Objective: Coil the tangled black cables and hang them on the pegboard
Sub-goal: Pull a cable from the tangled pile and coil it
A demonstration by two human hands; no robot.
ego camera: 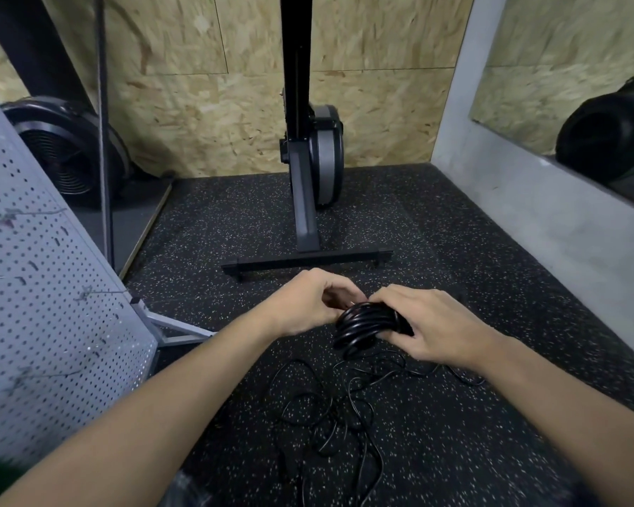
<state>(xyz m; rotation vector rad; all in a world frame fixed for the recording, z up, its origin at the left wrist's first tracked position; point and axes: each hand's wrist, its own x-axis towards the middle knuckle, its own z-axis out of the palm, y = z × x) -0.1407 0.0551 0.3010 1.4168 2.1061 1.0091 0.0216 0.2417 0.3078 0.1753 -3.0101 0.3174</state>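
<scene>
Cable coil [363, 323] held between left hand [308, 305], right hand [429, 323].

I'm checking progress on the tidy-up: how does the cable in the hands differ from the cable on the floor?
The coil is wound in tight stacked loops; the floor cable sprawls in loose crossing tangles. The coil is held between the left hand and right hand; the floor cable lies on the mat. The coil reads as one thick bundle; the floor cable as thin single strands. Both are black.
</scene>
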